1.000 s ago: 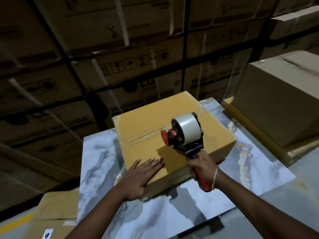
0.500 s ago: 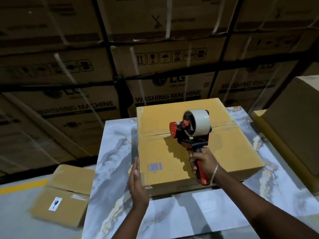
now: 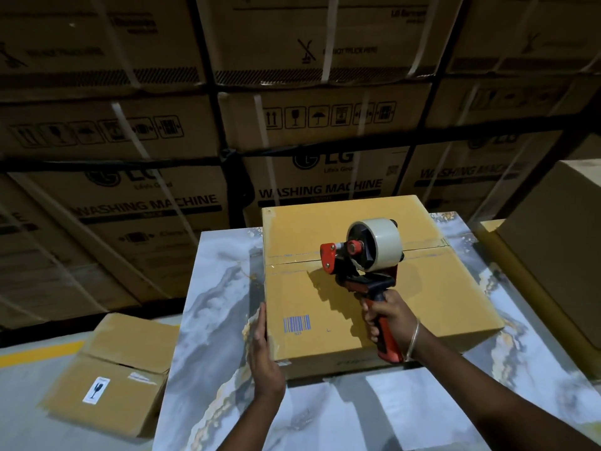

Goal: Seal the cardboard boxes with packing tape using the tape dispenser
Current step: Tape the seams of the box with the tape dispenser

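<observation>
On marbled table, cardboard box; washing-machine cartons stacked behind.

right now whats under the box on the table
The box sits flat on the marble table. Whatever lies directly beneath it is covered. The left hand presses its side.

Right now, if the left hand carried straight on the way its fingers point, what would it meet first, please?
The left hand points along the cardboard box side; beyond the table, probably the stacked washing machine cartons, though depth is unclear.
</observation>
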The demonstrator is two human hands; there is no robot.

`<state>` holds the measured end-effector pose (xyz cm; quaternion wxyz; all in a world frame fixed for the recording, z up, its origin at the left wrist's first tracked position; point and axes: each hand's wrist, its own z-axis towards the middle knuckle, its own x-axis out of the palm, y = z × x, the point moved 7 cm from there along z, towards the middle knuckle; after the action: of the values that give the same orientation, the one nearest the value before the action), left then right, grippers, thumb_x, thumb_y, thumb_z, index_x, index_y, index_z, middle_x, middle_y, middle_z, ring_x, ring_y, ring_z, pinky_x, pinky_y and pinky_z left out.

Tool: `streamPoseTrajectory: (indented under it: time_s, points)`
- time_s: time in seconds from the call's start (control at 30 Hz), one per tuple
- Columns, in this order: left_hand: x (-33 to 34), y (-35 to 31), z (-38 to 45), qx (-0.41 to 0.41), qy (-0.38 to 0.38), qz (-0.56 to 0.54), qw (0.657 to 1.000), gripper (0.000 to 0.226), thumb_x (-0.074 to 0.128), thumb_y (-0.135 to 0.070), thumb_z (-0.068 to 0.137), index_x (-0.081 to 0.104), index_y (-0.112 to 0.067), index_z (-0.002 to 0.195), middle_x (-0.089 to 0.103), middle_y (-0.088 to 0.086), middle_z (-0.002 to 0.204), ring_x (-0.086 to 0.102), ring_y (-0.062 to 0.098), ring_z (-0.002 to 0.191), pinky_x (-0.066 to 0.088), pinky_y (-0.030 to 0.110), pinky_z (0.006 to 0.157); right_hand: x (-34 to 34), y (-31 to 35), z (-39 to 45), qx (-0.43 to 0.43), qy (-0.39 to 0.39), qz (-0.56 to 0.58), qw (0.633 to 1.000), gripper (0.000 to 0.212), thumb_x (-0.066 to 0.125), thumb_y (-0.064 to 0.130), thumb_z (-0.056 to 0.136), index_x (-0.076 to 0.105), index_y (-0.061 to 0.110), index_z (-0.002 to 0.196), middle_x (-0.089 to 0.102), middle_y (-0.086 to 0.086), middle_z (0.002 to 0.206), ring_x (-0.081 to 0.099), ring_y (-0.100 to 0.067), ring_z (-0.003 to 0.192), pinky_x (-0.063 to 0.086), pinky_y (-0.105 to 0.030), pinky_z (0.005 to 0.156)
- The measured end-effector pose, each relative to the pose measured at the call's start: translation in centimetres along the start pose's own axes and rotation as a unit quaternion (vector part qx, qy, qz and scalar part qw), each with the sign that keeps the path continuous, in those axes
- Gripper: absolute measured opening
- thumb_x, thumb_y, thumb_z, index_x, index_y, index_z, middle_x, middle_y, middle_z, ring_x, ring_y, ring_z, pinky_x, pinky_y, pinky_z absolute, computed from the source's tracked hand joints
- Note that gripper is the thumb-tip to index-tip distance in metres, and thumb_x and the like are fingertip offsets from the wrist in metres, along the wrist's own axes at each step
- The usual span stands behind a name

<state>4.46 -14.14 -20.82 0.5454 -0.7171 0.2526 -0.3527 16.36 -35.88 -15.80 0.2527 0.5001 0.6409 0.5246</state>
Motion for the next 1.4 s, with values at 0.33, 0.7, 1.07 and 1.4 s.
streamPoseTrajectory:
  time_s: [0.33,0.7,1.07,1.4]
  points:
    - [-1.1,0.9,0.3,-0.078,0.04,-0.029,0.996,0.088,0.079,-0.069,0.064,0.055,-0.026,0.136,0.062,-0.011,0.136,0.058,0.016,0.127,0.052,0.048,0.099,-0.6,-0.5,-0.1,0.032,0.032,0.019,0.999,0.016,0.053,0.001,0.058,0.045,0.006,0.071,0.033,-0.007,0.053,0.032,-0.017,0.037,0.032,-0.023,0.044]
    - [6.3,-7.7,2.6,-0.008,-0.052,0.137,0.989,0.017,0.056,-0.01,0.1,0.073,-0.011,0.096,0.072,0.01,0.087,0.066,0.023,0.074,0.051,0.034,0.065,-2.8,1.6,-1.0,0.038,0.117,-0.006,0.992,0.017,0.054,-0.001,0.055,0.045,0.007,0.068,0.033,-0.007,0.053,0.033,-0.016,0.035,0.03,-0.02,0.042]
    - [22.4,-4.0,4.1,-0.406,0.163,-0.021,0.899,0.053,0.081,-0.037,0.073,0.058,-0.002,0.106,0.066,0.013,0.085,0.065,0.029,0.076,0.061,0.038,0.065,-9.9,5.1,-0.1,-0.005,0.148,-0.031,0.989,0.016,0.057,-0.004,0.06,0.046,0.005,0.069,0.039,-0.008,0.05,0.037,-0.018,0.032,0.034,-0.024,0.042]
    - [27.8,-0.9,4.5,-0.45,0.17,-0.05,0.875,0.009,0.053,-0.002,0.095,0.058,0.005,0.093,0.065,0.018,0.074,0.066,0.025,0.063,0.06,0.037,0.057,-14.9,5.4,0.3,0.0,0.103,-0.02,0.995,0.016,0.061,0.001,0.058,0.048,0.006,0.067,0.037,-0.008,0.053,0.038,-0.018,0.033,0.033,-0.024,0.043]
